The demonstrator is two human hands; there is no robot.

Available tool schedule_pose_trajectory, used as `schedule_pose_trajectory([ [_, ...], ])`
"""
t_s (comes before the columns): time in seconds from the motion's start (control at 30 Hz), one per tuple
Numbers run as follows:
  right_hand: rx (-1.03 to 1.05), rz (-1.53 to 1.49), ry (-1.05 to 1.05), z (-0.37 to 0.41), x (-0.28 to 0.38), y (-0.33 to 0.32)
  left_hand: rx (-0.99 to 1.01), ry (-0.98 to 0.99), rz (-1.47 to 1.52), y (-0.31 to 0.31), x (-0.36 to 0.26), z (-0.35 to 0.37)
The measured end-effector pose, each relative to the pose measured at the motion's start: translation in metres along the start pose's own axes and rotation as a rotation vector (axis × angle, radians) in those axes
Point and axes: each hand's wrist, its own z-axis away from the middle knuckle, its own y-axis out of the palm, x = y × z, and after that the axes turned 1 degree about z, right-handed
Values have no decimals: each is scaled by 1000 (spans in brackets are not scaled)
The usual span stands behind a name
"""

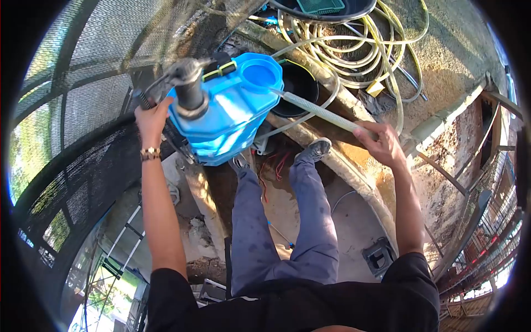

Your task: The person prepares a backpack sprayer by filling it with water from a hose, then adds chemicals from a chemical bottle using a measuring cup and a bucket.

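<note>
A blue backpack sprayer tank [227, 110] takes up the upper left middle, its round filler opening [259, 76] facing up and a black cylinder [189, 91] standing on its top. My left hand [152, 120], with a bracelet at the wrist, is closed around a black handle [142, 99] at the tank's left side. Over on the right, my right hand [381, 145] grips a pale braided hose [321, 112]. The hose slants up to the left, and its end lies right at the rim of the filler opening.
Behind the tank stands a black bucket [296, 91]. Coils of yellowish hose [354, 52] lie on the ground beyond, below a dark basin [332, 12]. Black mesh netting [99, 50] hangs on the left. A concrete ledge [348, 171] runs by my feet, and a black plastic piece [379, 257] lies lower right.
</note>
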Motion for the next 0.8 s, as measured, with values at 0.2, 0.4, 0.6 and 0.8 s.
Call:
schedule_pose_trajectory([
  [0.2, 19, -284, -65, 1, 47, 18, 373, 9, 4, 55, -59, -23],
  [0.4, -117, -316, -68, -15, 67, 41, 697, -9, 141, 103, -71, -71],
  [0.6, -82, -321, -32, -15, 67, 38, 854, -153, 230, 121, -57, -87],
  [0.8, -67, -235, -30, -13, 62, 62, 640, -97, -35, 119, -53, -89],
])
